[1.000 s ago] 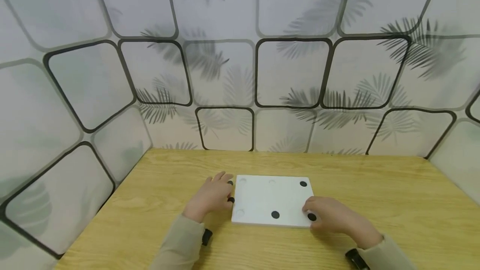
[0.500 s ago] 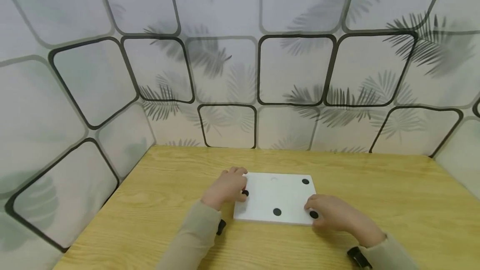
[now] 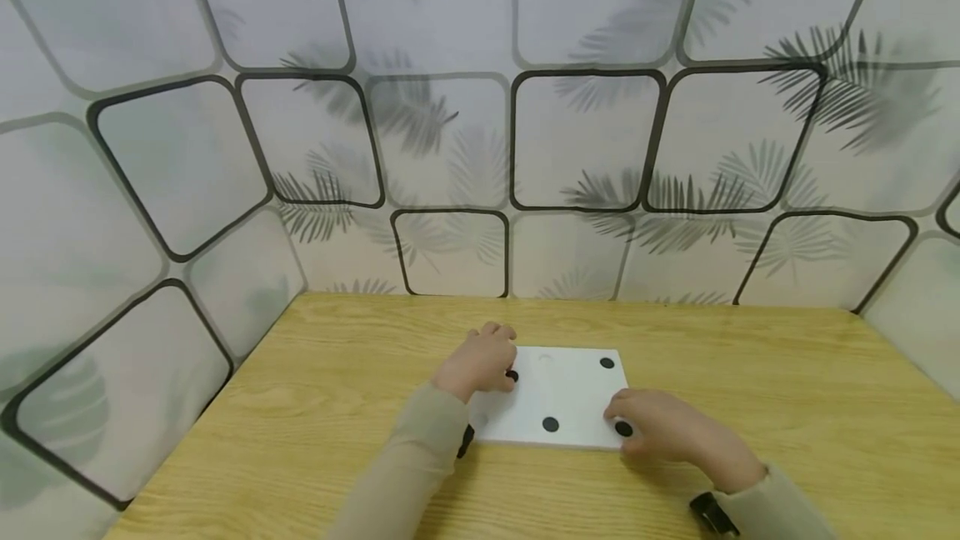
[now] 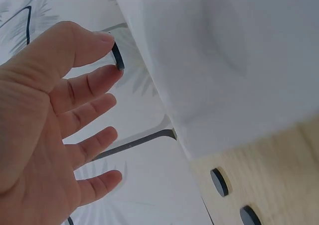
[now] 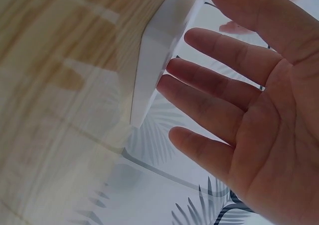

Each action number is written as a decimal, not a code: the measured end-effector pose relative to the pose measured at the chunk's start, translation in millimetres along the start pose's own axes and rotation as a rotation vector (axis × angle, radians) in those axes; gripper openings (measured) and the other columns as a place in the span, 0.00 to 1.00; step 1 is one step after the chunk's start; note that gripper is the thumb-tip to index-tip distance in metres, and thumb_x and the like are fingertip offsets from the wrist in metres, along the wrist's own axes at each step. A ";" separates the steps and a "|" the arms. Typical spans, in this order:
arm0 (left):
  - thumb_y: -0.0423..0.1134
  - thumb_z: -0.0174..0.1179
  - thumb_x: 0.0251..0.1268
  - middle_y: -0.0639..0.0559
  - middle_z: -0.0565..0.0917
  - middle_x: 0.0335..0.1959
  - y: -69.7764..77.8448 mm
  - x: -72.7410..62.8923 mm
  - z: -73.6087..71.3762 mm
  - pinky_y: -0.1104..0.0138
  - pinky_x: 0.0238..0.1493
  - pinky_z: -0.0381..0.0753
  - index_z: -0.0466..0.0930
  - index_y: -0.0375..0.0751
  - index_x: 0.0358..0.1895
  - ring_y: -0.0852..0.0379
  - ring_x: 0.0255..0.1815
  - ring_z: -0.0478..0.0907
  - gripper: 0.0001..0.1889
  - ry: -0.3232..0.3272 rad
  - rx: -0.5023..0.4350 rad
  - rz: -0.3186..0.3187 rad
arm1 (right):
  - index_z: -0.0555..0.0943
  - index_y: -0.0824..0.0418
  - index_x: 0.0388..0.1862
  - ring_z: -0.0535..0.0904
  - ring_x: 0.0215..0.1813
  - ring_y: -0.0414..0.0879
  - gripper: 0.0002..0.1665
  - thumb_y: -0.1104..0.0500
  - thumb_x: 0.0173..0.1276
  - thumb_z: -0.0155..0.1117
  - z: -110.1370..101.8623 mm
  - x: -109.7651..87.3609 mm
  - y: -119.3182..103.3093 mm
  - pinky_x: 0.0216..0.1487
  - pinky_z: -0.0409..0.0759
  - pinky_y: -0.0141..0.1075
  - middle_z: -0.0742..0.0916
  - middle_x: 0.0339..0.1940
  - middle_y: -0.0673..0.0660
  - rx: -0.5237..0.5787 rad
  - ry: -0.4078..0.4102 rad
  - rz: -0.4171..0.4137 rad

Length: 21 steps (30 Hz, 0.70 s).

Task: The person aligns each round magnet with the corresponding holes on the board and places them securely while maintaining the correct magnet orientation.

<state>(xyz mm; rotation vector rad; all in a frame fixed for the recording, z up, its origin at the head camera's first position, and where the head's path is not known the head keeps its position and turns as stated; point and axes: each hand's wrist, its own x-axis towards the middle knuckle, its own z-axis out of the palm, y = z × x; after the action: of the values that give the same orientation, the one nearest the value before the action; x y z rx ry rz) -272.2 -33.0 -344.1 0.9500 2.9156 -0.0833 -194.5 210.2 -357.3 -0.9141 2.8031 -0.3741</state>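
Note:
My left hand (image 3: pixel 480 363) hovers over the left part of a white rectangular board (image 3: pixel 577 398), pinching a small black disc (image 4: pixel 117 56) between thumb and index finger. The other left fingers are loosely spread. At the board's right edge, my right hand (image 3: pixel 660 432) touches it with fairly straight fingers, beside a black disc at the front right corner (image 3: pixel 623 428). Further black discs sit in the board at the back right (image 3: pixel 607 363) and front middle (image 3: pixel 551 424). Round shallow recesses show at the back middle (image 3: pixel 546 358) and front left (image 3: pixel 482 420).
Two loose black discs, one nearer the board (image 4: pixel 219 181) and one farther off (image 4: pixel 250 216), lie on the wooden table (image 3: pixel 300 407). Behind it stands a pale wall covering (image 3: pixel 450 157) with leaf patterns and dark outlines. Black straps (image 3: pixel 712 515) show at my wrists.
From beside the board's left edge, my left hand has moved right and slightly away from me, over the board. My right hand stays at the right edge.

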 end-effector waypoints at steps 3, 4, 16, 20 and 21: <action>0.42 0.62 0.51 0.49 0.65 0.60 1.8 8.5 -1.9 0.49 0.55 0.61 0.74 0.49 0.18 0.47 0.61 0.57 0.09 0.015 -0.011 0.005 | 0.80 0.64 0.38 0.76 0.41 0.50 0.19 0.61 0.45 0.68 -0.1 0.0 -0.4 0.44 0.72 0.45 0.80 0.37 0.52 -0.005 0.006 -0.002; 0.42 0.62 0.51 0.50 0.65 0.60 2.6 11.1 -2.7 0.49 0.55 0.61 0.75 0.49 0.18 0.47 0.62 0.56 0.09 0.020 -0.015 0.006 | 0.79 0.64 0.38 0.76 0.41 0.50 0.19 0.61 0.45 0.68 -0.1 -0.1 -0.6 0.44 0.72 0.45 0.80 0.37 0.52 -0.004 0.006 -0.001; 0.45 0.61 0.52 0.51 0.61 0.63 19.6 39.0 -9.3 0.49 0.57 0.57 0.73 0.51 0.17 0.48 0.64 0.51 0.11 0.031 -0.019 -0.019 | 0.80 0.64 0.38 0.76 0.41 0.49 0.18 0.61 0.45 0.68 0.7 -0.6 0.9 0.43 0.73 0.44 0.80 0.38 0.53 0.002 0.006 0.003; 0.46 0.62 0.52 0.52 0.60 0.63 22.0 45.2 -4.9 0.49 0.58 0.55 0.73 0.51 0.16 0.49 0.65 0.49 0.12 0.002 -0.005 -0.050 | 0.79 0.63 0.38 0.76 0.40 0.48 0.17 0.60 0.46 0.68 1.6 0.3 2.7 0.43 0.73 0.42 0.80 0.38 0.52 -0.007 -0.001 -0.008; 0.46 0.62 0.52 0.52 0.60 0.63 22.6 46.4 -3.6 0.49 0.58 0.55 0.74 0.51 0.16 0.49 0.65 0.49 0.12 -0.004 -0.002 -0.054 | 0.79 0.63 0.38 0.75 0.40 0.47 0.17 0.60 0.46 0.68 1.6 0.4 2.9 0.43 0.73 0.42 0.79 0.38 0.52 -0.008 -0.005 -0.009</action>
<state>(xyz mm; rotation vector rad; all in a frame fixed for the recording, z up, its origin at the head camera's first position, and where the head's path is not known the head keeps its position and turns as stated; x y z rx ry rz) -296.5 12.7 -345.3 0.8702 2.9374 -0.0853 -196.0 212.0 -359.7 -0.9280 2.7993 -0.3612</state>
